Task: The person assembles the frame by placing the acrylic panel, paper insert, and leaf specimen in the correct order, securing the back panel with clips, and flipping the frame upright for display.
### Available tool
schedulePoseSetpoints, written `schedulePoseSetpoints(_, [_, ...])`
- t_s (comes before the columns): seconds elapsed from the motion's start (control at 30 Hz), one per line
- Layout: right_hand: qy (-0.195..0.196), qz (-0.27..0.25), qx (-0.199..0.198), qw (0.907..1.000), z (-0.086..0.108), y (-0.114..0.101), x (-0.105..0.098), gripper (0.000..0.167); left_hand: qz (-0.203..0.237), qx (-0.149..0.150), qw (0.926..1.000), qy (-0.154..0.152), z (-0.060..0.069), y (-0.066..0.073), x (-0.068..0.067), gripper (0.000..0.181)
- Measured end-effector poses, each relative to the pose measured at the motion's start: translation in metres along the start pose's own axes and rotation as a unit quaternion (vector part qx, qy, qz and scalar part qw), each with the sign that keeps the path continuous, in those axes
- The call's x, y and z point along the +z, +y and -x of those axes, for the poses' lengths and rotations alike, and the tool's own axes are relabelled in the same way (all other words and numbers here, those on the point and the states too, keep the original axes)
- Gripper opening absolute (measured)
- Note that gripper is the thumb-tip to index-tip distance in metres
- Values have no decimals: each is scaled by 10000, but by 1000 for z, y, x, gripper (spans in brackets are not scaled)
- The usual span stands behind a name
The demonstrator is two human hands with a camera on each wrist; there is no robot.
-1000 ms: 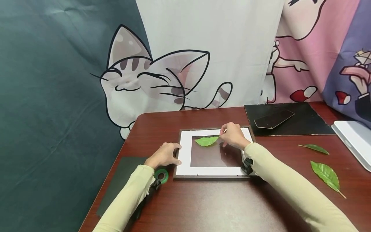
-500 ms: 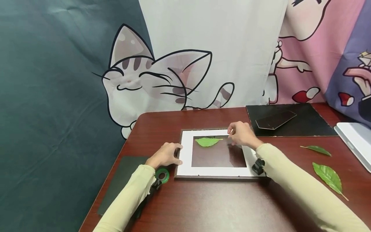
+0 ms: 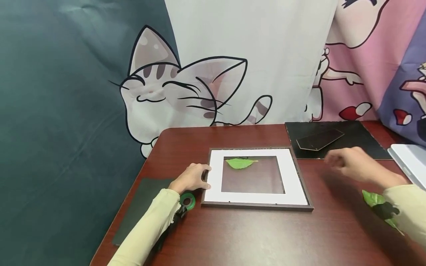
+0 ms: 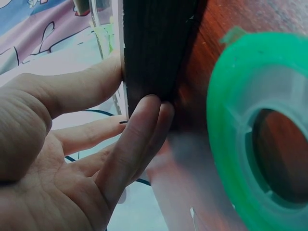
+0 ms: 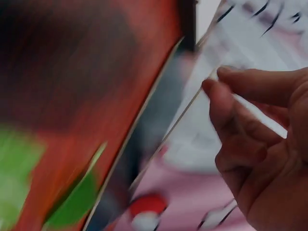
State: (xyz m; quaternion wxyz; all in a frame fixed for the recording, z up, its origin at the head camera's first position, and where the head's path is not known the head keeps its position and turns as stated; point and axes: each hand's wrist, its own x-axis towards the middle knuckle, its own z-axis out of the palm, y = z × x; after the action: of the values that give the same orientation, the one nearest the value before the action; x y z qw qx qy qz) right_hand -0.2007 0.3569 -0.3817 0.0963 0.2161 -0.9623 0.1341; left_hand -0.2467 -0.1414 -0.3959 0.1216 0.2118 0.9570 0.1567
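Note:
In the head view a dark picture frame [image 3: 257,207] with a white mat [image 3: 296,184] lies on the brown table. One green leaf [image 3: 240,163] lies in the upper left of its window, stem pointing right. My left hand [image 3: 190,178] holds the frame's left side; in the left wrist view two fingertips [image 4: 147,108] press the dark side, while the thumb reaches the mat's edge. My right hand [image 3: 356,164] is above the table, right of the frame, and slightly blurred. Its thumb and forefinger meet in the right wrist view, with nothing visible between them.
A green tape roll [image 3: 188,201] sits beside my left wrist, near a dark sheet [image 3: 146,195]. Behind my right hand lies a black board [image 3: 359,135] bearing a small dark panel [image 3: 320,140]. Another leaf [image 3: 372,198] is partly hidden by my right arm. A white flat object [image 3: 407,159] is far right.
My right hand has let go of the leaf's stem and swung right, away from the frame. The leaf stays in the window. My left hand has stayed at the frame's side.

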Motion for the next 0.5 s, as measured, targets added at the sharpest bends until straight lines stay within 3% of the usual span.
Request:
schedulePoseSetpoints(0.1, [-333, 563, 417, 9970, 12, 34, -6, 28, -49, -6, 10000, 59, -3, 1, -4, 61])
schedulePoseSetpoints(0.23, [-803, 604, 759, 9920, 19, 61, -5, 25, -16, -45, 10000, 63, -4, 0, -5, 61])
schedulePoseSetpoints(0.37, [-986, 604, 832, 9898, 24, 70, 6, 30, 102, -40, 9999, 58, -2, 0, -3, 61])
schedulePoseSetpoints(0.5, [-909, 727, 788, 9901, 26, 71, 16, 30, 122, -26, 9999, 68, 0, 0, -1, 61])
